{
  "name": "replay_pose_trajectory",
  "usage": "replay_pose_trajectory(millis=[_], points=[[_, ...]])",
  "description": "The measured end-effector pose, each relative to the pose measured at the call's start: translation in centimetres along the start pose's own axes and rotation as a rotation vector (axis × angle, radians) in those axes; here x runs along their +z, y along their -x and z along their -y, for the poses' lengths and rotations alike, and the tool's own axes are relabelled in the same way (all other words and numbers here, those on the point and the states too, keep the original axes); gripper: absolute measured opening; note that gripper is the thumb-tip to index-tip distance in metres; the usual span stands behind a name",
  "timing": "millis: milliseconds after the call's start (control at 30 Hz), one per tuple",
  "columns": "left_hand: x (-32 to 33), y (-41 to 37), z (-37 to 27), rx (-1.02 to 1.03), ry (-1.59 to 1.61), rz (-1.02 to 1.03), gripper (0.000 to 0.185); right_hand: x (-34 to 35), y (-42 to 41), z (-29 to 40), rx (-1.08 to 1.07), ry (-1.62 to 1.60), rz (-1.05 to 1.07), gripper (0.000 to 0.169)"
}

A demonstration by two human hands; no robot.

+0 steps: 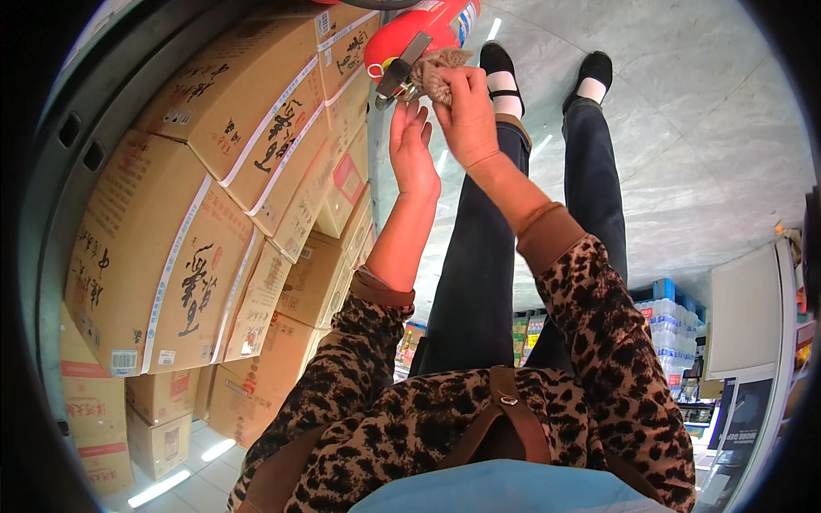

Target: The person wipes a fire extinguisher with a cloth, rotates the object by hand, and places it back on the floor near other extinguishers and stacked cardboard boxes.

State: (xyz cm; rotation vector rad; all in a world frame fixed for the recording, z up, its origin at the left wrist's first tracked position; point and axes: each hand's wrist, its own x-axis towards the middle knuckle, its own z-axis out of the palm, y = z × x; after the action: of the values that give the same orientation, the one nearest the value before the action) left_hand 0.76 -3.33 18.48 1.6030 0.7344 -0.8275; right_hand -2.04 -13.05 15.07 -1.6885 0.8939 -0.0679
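Note:
A red fire extinguisher (415,31) lies tilted at the top centre, its black and metal valve handle (397,70) towards me. A crumpled brown cloth (442,69) rests against the valve. My right hand (467,115) pinches this cloth between thumb and fingers. Just left of it, my left hand (412,144) is raised palm inward, with its fingertips at the underside of the valve; whether they grip a part there is hidden. A pale ring (375,70) shows beside the handle.
Strapped cardboard boxes (211,276) are stacked along the left, inside a dark metal frame (48,211). Grey floor (680,134) lies under my feet in black shoes (593,74). Packs of bottled water (670,340) and a white panel (744,314) are at the lower right.

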Motion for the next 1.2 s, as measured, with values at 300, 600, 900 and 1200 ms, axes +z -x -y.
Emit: replay_pose_trajectory(millis=[300, 600, 900, 1200], points=[[-0.2, 0.2, -0.8, -0.005, -0.081, -0.009, 0.061, -2.9, 0.2, -6.0, 0.3, 0.363, 0.407, 0.027], [2.2, 0.2, -0.8, 0.041, -0.135, -0.049, 0.065, 3.2, -3.3, -4.2, 0.094, -0.273, -0.164, 0.048], [1.9, 0.0, -0.5, 0.084, -0.379, -0.081, 0.056, 5.9, -2.3, -10.5, 0.906, -0.506, 0.25, 0.039], [1.7, -0.2, -1.1, 0.064, -0.429, -0.004, 0.055, 2.1, -5.9, -2.0, 0.053, -0.291, -0.103, 0.035]])
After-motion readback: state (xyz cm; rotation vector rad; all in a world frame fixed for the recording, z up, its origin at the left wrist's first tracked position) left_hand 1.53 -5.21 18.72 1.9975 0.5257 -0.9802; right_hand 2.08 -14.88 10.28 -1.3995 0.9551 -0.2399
